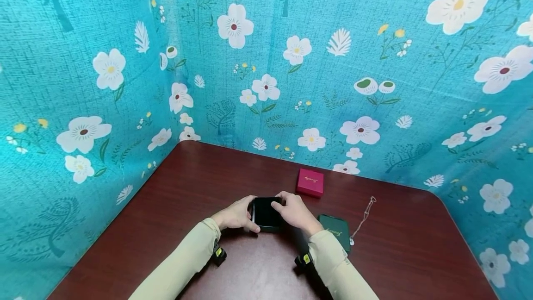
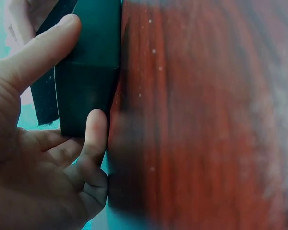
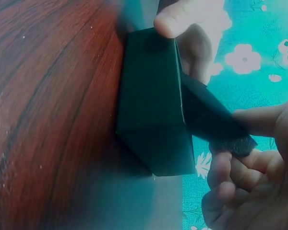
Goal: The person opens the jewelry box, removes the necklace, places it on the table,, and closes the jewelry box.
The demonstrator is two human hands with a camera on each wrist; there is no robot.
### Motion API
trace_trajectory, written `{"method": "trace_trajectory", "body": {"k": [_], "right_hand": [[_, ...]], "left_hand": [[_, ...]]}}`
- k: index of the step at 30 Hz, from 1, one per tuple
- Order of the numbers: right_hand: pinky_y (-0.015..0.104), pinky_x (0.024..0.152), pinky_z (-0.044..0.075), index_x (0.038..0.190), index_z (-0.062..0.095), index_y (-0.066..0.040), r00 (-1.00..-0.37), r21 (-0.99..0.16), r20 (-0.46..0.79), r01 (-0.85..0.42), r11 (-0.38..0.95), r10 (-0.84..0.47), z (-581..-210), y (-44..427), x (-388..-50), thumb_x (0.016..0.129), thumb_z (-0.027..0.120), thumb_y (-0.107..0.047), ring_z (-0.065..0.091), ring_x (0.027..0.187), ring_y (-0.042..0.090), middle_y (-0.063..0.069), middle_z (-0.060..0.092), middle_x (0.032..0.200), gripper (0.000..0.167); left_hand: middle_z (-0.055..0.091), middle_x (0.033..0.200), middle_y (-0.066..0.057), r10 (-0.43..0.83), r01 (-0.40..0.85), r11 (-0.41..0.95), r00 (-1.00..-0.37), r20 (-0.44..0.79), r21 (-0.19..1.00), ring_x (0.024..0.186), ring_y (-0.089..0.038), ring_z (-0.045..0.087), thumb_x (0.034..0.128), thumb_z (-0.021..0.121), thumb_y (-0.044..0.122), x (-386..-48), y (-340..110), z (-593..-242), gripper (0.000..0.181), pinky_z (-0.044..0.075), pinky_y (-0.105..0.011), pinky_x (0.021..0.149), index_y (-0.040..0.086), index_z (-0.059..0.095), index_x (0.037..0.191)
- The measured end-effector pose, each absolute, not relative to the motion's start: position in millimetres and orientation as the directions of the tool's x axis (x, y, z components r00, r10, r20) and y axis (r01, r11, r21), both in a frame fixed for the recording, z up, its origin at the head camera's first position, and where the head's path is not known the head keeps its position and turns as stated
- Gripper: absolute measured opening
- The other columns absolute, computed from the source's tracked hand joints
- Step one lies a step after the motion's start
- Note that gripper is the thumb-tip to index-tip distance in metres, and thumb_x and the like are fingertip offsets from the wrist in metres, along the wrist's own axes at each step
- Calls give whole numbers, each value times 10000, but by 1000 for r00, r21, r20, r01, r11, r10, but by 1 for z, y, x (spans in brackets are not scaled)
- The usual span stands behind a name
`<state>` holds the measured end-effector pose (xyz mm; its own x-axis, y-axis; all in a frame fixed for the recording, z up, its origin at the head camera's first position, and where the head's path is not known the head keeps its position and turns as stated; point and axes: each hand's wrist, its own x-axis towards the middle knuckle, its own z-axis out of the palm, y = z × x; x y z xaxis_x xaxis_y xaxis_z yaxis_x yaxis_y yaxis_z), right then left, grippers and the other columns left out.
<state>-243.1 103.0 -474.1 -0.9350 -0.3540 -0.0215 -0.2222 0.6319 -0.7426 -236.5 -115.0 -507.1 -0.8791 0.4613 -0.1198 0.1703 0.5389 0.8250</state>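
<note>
A dark green box (image 2: 89, 96) stands on the table between the two hands. My left hand (image 1: 237, 215) grips its left end, the thumb at the near upper edge and the fingers round the side. My right hand (image 1: 293, 212) pinches a black foam pad (image 3: 213, 112) between thumb and fingers. In the right wrist view the pad is tilted up out of the box, its right end raised and its other end still at the box's opening. What lies under the pad is hidden.
A green lid (image 1: 333, 233) with gold lettering lies right of the right hand. Beside it a thin chain necklace (image 1: 366, 214) is stretched out on the table. A small red box (image 1: 310, 183) sits farther back. Flowered blue cloth (image 1: 266, 59) hangs behind the brown table (image 1: 200, 170).
</note>
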Motion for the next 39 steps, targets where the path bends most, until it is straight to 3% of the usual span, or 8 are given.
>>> {"method": "trace_trajectory", "body": {"k": [10,25,33,39], "right_hand": [[319,701,512,1032,675,-82,-929,-689,41,-293,662,-369,-475,96,-240,921,623,-207,588,731,121,8,661,882,175],[329,676,506,1047,665,-18,-958,-619,53,-253,744,-282,-478,89,-236,902,645,-205,579,702,137,70,663,869,238],[350,704,516,1052,623,-66,-962,-559,145,-273,783,-232,-485,84,-236,863,695,-196,604,735,171,79,666,899,240],[355,684,521,1070,618,-42,-965,-538,110,-261,802,-240,-483,82,-235,806,750,-197,607,715,184,101,667,891,334]], "left_hand": [[556,927,-47,440,152,547,-889,-129,823,751,-154,552,641,880,198,-237,-115,-509,827,448,-298,659,72,434,1326],[559,947,-53,440,144,521,-890,-120,842,754,-166,556,642,879,194,-238,-116,-510,841,453,-323,667,55,427,1337],[563,963,-56,435,126,522,-890,-137,844,764,-171,561,655,874,182,-239,-116,-510,854,458,-325,662,58,406,1359],[563,935,-46,438,137,520,-890,-126,843,756,-164,557,643,878,173,-238,-115,-511,843,456,-311,660,53,420,1341]]}}
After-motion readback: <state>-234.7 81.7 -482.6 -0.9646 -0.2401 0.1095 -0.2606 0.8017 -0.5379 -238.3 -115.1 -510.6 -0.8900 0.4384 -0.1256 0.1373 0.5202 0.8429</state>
